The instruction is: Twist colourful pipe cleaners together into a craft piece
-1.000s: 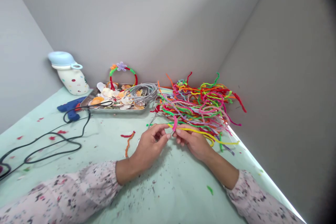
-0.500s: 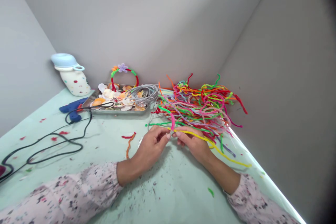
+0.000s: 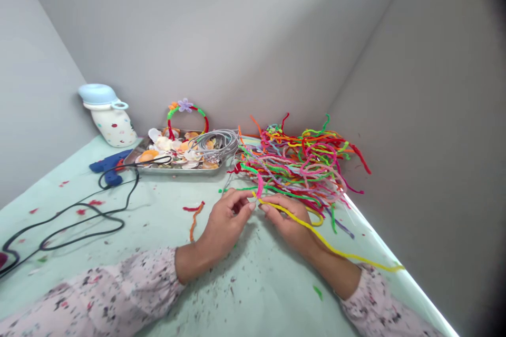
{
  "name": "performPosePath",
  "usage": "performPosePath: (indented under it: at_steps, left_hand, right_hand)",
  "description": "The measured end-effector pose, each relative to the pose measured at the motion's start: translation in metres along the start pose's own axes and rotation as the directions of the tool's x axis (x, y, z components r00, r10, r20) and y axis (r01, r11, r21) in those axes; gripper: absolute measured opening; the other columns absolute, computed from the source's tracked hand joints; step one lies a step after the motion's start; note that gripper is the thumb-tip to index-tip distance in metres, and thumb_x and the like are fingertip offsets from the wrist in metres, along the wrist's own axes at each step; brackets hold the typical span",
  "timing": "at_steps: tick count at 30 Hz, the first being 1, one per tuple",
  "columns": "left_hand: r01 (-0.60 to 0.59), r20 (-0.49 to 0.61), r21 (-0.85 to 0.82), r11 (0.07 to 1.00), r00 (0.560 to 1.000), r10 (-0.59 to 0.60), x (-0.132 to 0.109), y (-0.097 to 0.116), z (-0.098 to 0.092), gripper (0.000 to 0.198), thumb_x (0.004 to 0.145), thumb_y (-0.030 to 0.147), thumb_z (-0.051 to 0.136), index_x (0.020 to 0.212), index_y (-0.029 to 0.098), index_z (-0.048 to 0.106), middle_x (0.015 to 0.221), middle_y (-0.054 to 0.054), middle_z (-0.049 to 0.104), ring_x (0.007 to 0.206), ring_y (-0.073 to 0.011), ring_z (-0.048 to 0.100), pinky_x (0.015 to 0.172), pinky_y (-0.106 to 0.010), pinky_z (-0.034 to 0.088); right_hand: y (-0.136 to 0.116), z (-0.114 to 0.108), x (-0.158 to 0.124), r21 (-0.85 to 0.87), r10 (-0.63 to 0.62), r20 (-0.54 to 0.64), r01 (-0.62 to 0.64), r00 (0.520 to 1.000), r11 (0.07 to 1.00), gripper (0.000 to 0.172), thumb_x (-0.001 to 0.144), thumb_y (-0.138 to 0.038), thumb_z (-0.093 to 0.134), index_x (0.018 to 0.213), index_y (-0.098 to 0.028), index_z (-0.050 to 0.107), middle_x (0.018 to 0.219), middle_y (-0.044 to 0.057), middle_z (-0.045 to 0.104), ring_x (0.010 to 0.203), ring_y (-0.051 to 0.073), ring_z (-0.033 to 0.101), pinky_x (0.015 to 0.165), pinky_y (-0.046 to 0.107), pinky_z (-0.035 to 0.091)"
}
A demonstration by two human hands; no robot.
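Above the front of the table my left hand (image 3: pixel 225 221) is closed, thumb and forefinger pinching the lower end of a pink-and-green fuzzy wrapped strip (image 3: pixel 260 185). Just to its right, my right hand (image 3: pixel 290 221) pinches a yellow pipe cleaner (image 3: pixel 336 250) near one end, where it meets the pink part. The yellow length runs back over the right hand and forearm, its far end by the table's right edge. Fingertips hide the exact joint between the two.
A pile of coloured pipe cleaners (image 3: pixel 300 163) lies behind my hands. Left of it a metal tray (image 3: pixel 177 170) holds shells and coiled grey wire (image 3: pixel 221 142); a decorated hoop (image 3: pixel 206 122) leans there. Farther left are a blue glue gun (image 3: pixel 108 164), black cord (image 3: pixel 98 210) and bottle (image 3: pixel 114 124).
The yellow pipe cleaner has swung toward me, its free end now over my right forearm and farther right. Both hands stay close together in nearly the same place.
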State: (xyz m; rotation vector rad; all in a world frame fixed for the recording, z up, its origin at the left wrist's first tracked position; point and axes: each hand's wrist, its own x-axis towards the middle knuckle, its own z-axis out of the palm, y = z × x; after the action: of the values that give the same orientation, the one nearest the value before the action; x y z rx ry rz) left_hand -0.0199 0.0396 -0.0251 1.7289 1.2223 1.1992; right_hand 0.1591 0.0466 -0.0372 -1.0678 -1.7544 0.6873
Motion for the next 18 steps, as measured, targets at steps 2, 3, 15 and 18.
performPosePath:
  at_steps: [2, 3, 15, 18]
  left_hand:
    - [0.001, -0.006, -0.014, 1.0, 1.0, -0.001, 0.0, 0.0014, -0.0002, 0.023, 0.086, 0.027, 0.057, 0.104, 0.018, 0.068, 0.081, -0.002, 0.058, 0.076, -0.0148, 0.056, 0.069, -0.025, 0.045]
    - [0.003, -0.009, -0.019, 1.0, 1.0, -0.003, -0.0001, 0.0022, -0.0003, 0.023, 0.086, 0.027, 0.057, 0.104, 0.018, 0.068, 0.081, -0.002, 0.058, 0.076, -0.0147, 0.056, 0.069, -0.025, 0.045]
    - [0.041, -0.007, -0.111, 0.993, 0.999, -0.042, -0.0019, 0.0016, 0.0017, 0.022, 0.085, 0.026, 0.056, 0.104, 0.018, 0.065, 0.086, -0.002, 0.063, 0.079, -0.0144, 0.058, 0.074, -0.025, 0.047]
    - [0.051, -0.007, -0.121, 0.991, 0.999, -0.053, -0.0017, 0.003, 0.0012, 0.022, 0.086, 0.026, 0.055, 0.104, 0.017, 0.064, 0.085, -0.002, 0.062, 0.079, -0.0144, 0.058, 0.074, -0.025, 0.047]
  right_hand:
    - [-0.0014, -0.0008, -0.0004, -0.062, -0.068, -0.011, 0.067, 0.998, 0.996, 0.013, 0.087, -0.028, 0.061, 0.094, -0.025, 0.071, 0.09, 0.004, 0.073, 0.084, 0.019, 0.067, 0.076, 0.031, 0.052]
    - [-0.0017, -0.0012, -0.0005, -0.087, -0.097, -0.008, 0.096, 0.995, 0.992, 0.014, 0.087, -0.027, 0.06, 0.095, -0.025, 0.071, 0.091, 0.004, 0.073, 0.085, 0.019, 0.067, 0.078, 0.032, 0.052]
    - [-0.0045, -0.0023, -0.0012, -0.251, -0.274, 0.052, 0.278, 0.96, 0.927, 0.016, 0.089, -0.02, 0.056, 0.1, -0.025, 0.067, 0.089, 0.004, 0.072, 0.082, 0.018, 0.067, 0.074, 0.03, 0.053]
    - [-0.0029, -0.0028, -0.0025, -0.271, -0.306, 0.056, 0.309, 0.95, 0.912, 0.018, 0.088, -0.018, 0.056, 0.101, -0.025, 0.066, 0.09, 0.004, 0.072, 0.082, 0.017, 0.067, 0.074, 0.03, 0.053]
